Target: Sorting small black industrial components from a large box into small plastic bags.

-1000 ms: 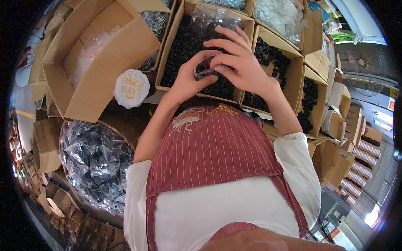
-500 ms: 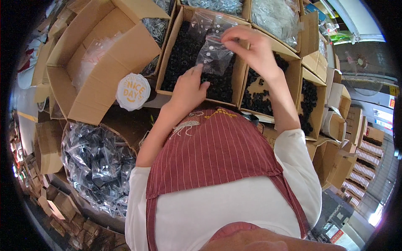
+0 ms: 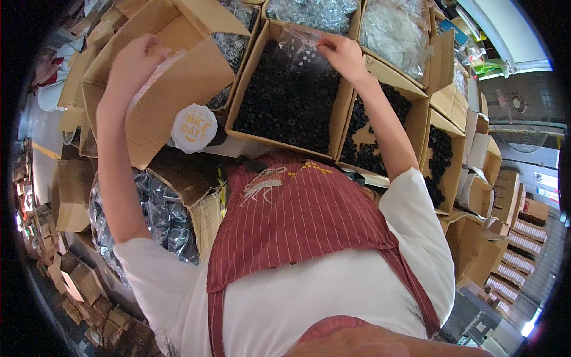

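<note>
My right hand (image 3: 345, 55) is closed on the edge of a clear plastic bag (image 3: 292, 43) dotted with small white spots. The bag hangs over the far end of a cardboard box (image 3: 237, 98) filled with small black parts (image 3: 285, 104), some of them ring-shaped. My left hand (image 3: 135, 58) reaches into a large open carton (image 3: 178, 98) on the left, its fingers bent beside clear plastic bags (image 3: 156, 72). Those fingertips are partly hidden, so whether they grip a bag cannot be made out.
A round white lid (image 3: 194, 128) with yellow lettering stands between the carton and the parts box. Boxes of black pieces (image 3: 438, 149) line the right side. Boxes of clear-bagged items (image 3: 392, 33) stand behind. Filled plastic bags (image 3: 172, 208) lie in a container at lower left.
My left hand has let go of the plastic bag and swung left into the large carton. My right hand has shifted slightly away from me.
</note>
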Demonstrator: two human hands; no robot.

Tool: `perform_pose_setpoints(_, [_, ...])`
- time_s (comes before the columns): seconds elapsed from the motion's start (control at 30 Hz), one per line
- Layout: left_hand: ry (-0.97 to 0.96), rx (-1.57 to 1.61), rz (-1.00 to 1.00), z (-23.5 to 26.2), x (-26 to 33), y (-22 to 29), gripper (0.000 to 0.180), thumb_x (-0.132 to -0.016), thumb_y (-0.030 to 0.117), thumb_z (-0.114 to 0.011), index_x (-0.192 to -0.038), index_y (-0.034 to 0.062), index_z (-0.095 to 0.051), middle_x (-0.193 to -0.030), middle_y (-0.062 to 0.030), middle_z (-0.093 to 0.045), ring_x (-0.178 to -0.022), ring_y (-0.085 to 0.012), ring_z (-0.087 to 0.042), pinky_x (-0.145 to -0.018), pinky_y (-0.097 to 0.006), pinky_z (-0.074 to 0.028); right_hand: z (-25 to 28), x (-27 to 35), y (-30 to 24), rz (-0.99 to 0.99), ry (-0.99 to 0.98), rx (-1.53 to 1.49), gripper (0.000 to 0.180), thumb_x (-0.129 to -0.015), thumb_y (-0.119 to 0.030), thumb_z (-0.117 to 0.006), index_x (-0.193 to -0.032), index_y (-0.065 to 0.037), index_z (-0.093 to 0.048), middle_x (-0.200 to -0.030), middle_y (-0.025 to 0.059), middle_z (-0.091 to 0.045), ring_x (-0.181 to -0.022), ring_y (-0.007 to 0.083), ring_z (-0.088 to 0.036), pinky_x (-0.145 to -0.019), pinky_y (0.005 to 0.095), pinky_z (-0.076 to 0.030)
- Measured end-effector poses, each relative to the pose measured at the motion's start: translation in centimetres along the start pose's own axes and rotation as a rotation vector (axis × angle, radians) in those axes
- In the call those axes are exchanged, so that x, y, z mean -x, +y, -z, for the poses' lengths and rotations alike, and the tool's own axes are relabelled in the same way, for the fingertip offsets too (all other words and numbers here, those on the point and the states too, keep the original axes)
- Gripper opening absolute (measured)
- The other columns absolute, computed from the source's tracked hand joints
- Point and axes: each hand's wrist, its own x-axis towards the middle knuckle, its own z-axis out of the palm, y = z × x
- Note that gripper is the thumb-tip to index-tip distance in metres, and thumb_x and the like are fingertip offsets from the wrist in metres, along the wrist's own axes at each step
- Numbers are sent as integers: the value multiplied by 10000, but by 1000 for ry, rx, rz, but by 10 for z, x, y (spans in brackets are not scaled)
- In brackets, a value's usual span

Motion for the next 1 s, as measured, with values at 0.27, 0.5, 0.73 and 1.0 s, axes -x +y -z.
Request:
perform_pose_setpoints(0.27, [-441, -22, 40, -87, -44, -71, 463, -838, 376, -704, -1022, -49, -682, -992, -248, -709, -951, -382, -690, -827, -441, -528, 9, 16, 2, 143, 211, 316, 257, -765, -24, -714, -1019, -65, -697, -1106, 108, -621, -1065, 358, -575, -934, 475, -459])
perform_pose_setpoints(0.5, [-294, 36, -40, -69, -48, -48, 356, -808, 306, -722, -937, -25, -696, -924, -247, -706, -877, -382, -689, -789, -452, -529, 40, 34, -12, 132, 223, 112, 224, -795, -22, -695, -1008, -92, -706, -1102, 83, -654, -1031, 331, -586, -932, 463, -449])
perform_pose_setpoints(0.73, [-442, -151, 4, -67, -50, -81, 318, -811, 275, -719, -954, -8, -704, -932, -227, -710, -865, -386, -686, -782, -446, -529, 34, 40, -51, -30, 73, -124, 146, -843, -16, -674, -980, -57, -704, -1050, 98, -684, -831, 317, -640, -728, 383, -519])
perform_pose_setpoints(1.0, [50, 157, 39, -35, -28, -68, 246, -878, 284, -686, -969, 57, -715, -817, -125, -725, -741, -269, -699, -703, -388, -537, 30, 43, -67, 33, -9, -180, 201, -892, -17, -658, -1089, -47, -679, -1101, 74, -708, -951, 208, -695, -787, 322, -526])
